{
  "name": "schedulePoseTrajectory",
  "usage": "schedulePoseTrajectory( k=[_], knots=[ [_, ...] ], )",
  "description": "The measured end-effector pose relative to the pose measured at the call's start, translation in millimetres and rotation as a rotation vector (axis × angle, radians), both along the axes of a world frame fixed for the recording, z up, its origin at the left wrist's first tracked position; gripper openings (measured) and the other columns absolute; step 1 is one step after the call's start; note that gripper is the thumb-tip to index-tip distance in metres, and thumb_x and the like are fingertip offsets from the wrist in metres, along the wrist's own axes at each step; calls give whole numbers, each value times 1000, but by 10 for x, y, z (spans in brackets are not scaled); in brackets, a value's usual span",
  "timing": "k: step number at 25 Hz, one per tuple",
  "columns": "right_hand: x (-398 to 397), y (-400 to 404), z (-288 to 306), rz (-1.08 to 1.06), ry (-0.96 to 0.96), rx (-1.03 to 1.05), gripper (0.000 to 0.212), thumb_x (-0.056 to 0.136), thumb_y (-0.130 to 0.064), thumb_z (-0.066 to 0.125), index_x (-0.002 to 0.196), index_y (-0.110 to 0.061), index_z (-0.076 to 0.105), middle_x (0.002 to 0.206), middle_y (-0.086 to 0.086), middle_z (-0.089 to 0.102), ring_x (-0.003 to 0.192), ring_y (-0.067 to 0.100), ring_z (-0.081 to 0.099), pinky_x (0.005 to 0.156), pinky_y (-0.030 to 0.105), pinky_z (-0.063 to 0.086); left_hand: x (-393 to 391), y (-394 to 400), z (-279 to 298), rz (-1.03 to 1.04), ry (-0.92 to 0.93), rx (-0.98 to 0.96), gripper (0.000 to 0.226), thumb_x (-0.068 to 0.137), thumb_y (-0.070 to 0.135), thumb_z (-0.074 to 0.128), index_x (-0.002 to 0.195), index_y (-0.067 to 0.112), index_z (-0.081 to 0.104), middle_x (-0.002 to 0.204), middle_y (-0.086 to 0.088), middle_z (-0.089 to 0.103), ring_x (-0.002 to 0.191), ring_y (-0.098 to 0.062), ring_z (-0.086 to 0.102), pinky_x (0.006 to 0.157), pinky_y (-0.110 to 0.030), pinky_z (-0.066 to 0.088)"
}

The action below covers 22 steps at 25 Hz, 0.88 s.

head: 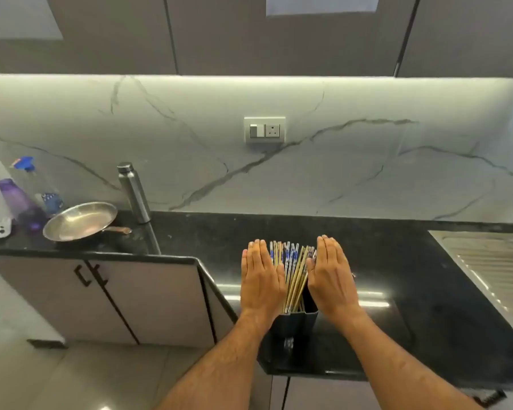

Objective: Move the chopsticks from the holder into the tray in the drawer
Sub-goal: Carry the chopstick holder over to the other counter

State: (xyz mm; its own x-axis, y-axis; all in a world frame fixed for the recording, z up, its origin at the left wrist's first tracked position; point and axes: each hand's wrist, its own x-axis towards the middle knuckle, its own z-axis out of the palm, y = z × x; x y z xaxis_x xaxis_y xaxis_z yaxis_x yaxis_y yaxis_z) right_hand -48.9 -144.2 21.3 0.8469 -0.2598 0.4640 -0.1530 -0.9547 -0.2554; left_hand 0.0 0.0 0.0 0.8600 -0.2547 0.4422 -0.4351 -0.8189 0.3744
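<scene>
A dark rectangular holder (pixel 296 321) stands on the black counter (pixel 397 276) near its front edge. Several chopsticks (pixel 293 267), pale wood with blue-and-white patterned tops, stick up out of it. My left hand (pixel 261 279) is flat with straight fingers against the left side of the bundle. My right hand (pixel 330 276) is flat in the same way on the right side. The chopsticks sit between the two palms. No drawer or tray is in view.
A steel pan (pixel 80 221), a steel bottle (pixel 134 192), a purple bottle (pixel 21 204) and a clear bottle with a blue cap (pixel 36 182) stand at the back left. A steel sink drainer (pixel 492 261) lies to the right. Cabinet doors (pixel 101 297) are below the left counter.
</scene>
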Motion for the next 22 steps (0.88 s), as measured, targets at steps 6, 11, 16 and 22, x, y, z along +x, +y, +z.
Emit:
schedulePoseTrajectory(
  k=[6,11,16,22],
  knots=[
    [-4,16,-523,14,83,563,24,105,-18,36,92,-24,55,97,-2,61,87,9,55,79,30,45,-93,-190,-461,100,472,-506,24,104,29,33,97,22,55,97,5,59,92,-11,54,79,-32,47],
    [76,41,-701,-67,80,849,34,107,-16,35,84,-18,60,80,-1,63,74,12,58,62,29,40,-107,-277,-568,212,682,-682,35,107,25,33,86,14,59,80,0,59,72,-11,54,60,-24,38],
    [154,60,-862,-92,80,926,36,106,-15,36,86,-17,66,84,2,68,83,18,65,68,33,50,-140,-343,-496,288,712,-798,39,108,24,32,76,16,52,73,0,53,67,-10,49,56,-24,34],
    [188,498,-901,19,65,926,36,105,-15,34,93,-17,68,88,-1,70,82,12,67,73,37,58,-252,58,-482,401,629,-901,39,108,20,33,75,10,51,64,0,47,58,-9,44,49,-17,34]
  ],
)
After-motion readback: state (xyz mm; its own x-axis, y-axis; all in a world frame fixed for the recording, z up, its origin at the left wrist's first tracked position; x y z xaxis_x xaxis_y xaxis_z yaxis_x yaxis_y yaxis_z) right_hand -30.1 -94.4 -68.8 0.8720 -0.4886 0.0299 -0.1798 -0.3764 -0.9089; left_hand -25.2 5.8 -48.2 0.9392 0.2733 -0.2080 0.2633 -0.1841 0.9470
